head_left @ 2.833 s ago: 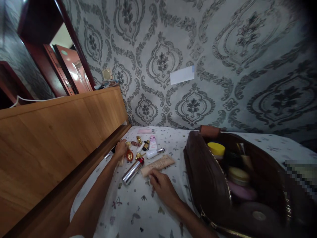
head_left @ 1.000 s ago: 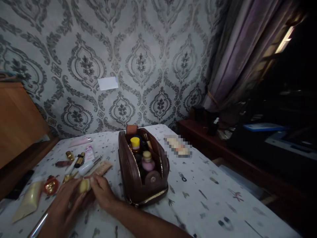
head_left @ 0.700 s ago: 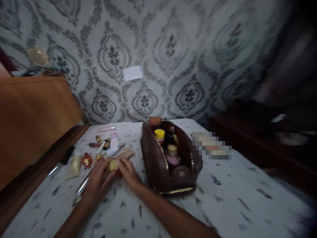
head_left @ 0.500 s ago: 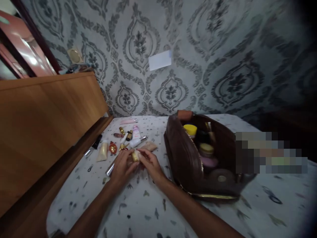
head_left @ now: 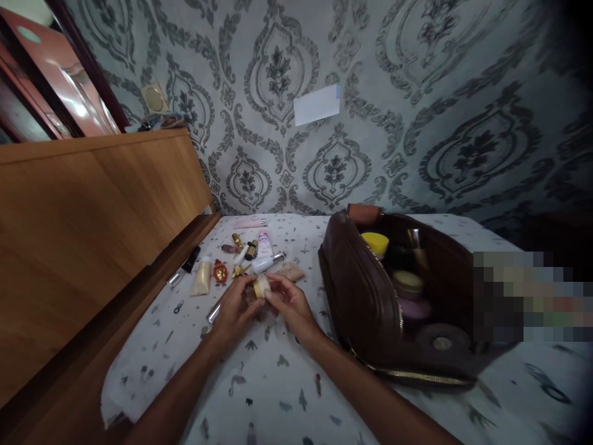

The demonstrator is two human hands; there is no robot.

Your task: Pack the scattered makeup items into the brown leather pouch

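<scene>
Patterned cloth [head_left: 273, 389], bag [head_left: 359, 284] and tubes [head_left: 201, 278] near hands [head_left: 234, 306]

the left hand [head_left: 232, 308] and right hand [head_left: 291, 305] partly cover a small container [head_left: 262, 287], its details too small to tell. the left hand hides 1 end of the silver tube [head_left: 214, 313]. toward the bed's [head_left: 273, 395] right edge, a pixelated patch [head_left: 542, 306] cannot be made out. the picture's bottom cuts off both forearms [head_left: 365, 380].

The white cloth [head_left: 273, 383] has room between the arms [head_left: 189, 371], but the brown bag [head_left: 356, 284] (it's big!) blocks the right and little tubes [head_left: 264, 244] crowd ahead.
</scene>
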